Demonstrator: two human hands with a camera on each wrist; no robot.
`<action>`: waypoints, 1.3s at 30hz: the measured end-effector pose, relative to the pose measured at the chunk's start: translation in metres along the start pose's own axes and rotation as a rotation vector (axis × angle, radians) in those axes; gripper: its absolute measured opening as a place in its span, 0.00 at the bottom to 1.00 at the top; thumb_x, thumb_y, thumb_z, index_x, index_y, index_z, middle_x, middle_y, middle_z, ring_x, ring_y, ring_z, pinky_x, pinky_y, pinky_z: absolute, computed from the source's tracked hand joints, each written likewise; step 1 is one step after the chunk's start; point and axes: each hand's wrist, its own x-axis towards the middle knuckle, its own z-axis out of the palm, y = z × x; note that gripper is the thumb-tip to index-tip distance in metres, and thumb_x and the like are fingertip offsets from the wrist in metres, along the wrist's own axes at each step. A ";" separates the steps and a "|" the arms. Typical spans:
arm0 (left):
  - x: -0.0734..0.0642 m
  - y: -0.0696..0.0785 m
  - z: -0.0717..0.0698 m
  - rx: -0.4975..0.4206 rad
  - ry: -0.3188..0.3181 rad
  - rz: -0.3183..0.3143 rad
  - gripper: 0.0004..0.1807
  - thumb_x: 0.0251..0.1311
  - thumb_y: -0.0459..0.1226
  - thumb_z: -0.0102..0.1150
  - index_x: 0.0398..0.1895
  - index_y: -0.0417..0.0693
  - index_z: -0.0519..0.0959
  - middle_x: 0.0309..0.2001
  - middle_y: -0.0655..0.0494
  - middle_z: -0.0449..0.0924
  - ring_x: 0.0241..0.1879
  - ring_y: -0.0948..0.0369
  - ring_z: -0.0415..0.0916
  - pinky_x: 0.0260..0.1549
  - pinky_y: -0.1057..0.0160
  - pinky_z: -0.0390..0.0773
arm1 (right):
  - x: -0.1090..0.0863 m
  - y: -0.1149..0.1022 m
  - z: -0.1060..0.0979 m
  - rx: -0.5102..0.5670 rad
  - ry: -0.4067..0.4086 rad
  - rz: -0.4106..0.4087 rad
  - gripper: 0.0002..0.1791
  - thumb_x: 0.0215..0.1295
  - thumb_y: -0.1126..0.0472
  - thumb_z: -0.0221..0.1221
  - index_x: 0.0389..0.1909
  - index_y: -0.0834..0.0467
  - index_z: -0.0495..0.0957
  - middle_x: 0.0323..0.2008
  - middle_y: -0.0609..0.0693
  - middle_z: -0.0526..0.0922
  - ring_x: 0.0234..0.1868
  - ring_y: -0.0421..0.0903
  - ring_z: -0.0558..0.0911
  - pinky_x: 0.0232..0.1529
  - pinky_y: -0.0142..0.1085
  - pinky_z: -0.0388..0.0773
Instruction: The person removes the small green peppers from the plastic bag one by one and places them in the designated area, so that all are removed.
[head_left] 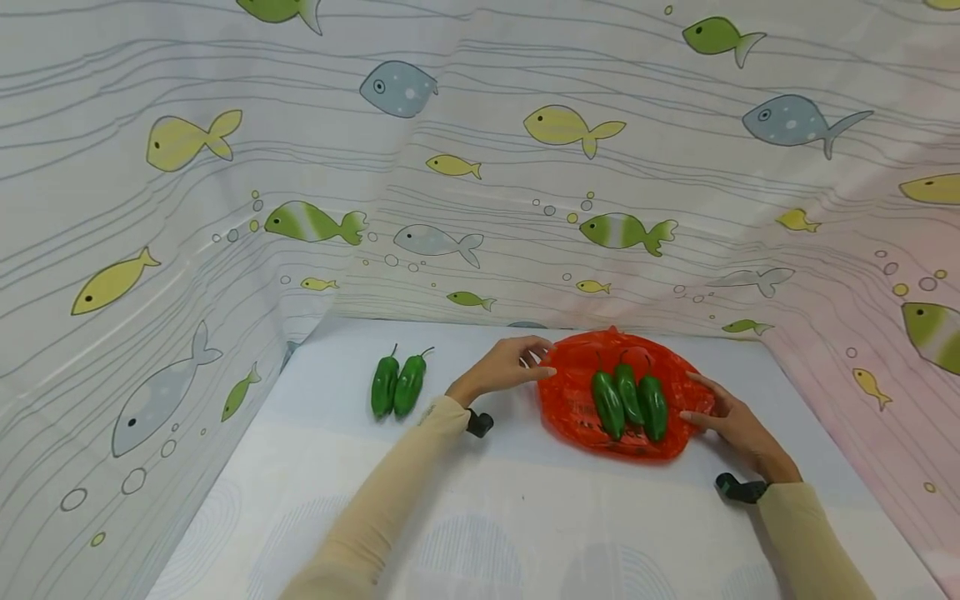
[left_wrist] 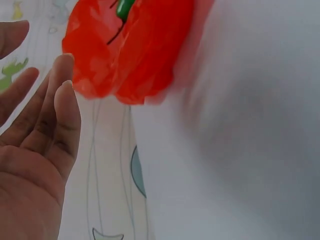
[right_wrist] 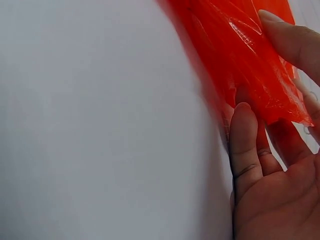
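Red bag [head_left: 561, 408] — right grip [head_left: 738, 428] round edge [right_wrist: 289, 111]

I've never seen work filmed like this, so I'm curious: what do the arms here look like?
They are a person's: the left sleeve and right sleeve are long and beige. A small dark left wrist camera and a similar right wrist camera sit at the wrists. The left grip and right grip are ungloved human hands; no cables show.

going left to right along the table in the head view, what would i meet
Leftmost green pepper, second green pepper, left hand, red plastic bag with three green peppers, right hand.
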 end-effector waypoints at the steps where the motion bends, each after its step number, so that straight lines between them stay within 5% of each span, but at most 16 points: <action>1: 0.002 0.000 0.004 -0.012 -0.005 0.000 0.27 0.67 0.48 0.67 0.64 0.46 0.78 0.49 0.57 0.82 0.42 0.63 0.79 0.46 0.65 0.80 | 0.000 0.000 0.000 -0.002 -0.002 0.001 0.52 0.67 0.43 0.67 0.84 0.41 0.45 0.80 0.67 0.44 0.74 0.69 0.51 0.67 0.73 0.55; 12: 0.027 0.011 0.043 -0.061 -0.040 -0.036 0.29 0.67 0.49 0.67 0.66 0.45 0.76 0.52 0.54 0.82 0.45 0.66 0.79 0.48 0.67 0.79 | -0.001 0.002 -0.001 0.038 0.008 0.009 0.53 0.66 0.43 0.69 0.84 0.42 0.46 0.80 0.66 0.44 0.76 0.69 0.50 0.68 0.72 0.52; 23: 0.050 0.018 0.080 -0.039 0.050 -0.138 0.27 0.67 0.45 0.68 0.65 0.44 0.77 0.53 0.51 0.82 0.43 0.66 0.79 0.44 0.70 0.79 | -0.002 0.002 0.001 0.061 0.014 0.006 0.53 0.66 0.45 0.69 0.83 0.44 0.48 0.80 0.66 0.46 0.75 0.68 0.51 0.69 0.71 0.51; 32: 0.060 0.019 0.097 -0.055 0.101 -0.244 0.32 0.64 0.47 0.71 0.66 0.40 0.75 0.53 0.51 0.82 0.40 0.65 0.78 0.44 0.67 0.80 | 0.002 0.001 0.002 0.026 0.017 0.015 0.53 0.64 0.43 0.70 0.83 0.42 0.49 0.81 0.63 0.43 0.78 0.69 0.47 0.69 0.72 0.51; 39: 0.065 0.022 0.103 -0.024 0.086 -0.302 0.37 0.63 0.46 0.72 0.69 0.35 0.72 0.66 0.47 0.77 0.57 0.58 0.77 0.59 0.59 0.77 | 0.001 0.000 0.001 0.024 0.017 0.003 0.53 0.64 0.44 0.70 0.83 0.43 0.49 0.82 0.63 0.41 0.78 0.69 0.45 0.69 0.73 0.49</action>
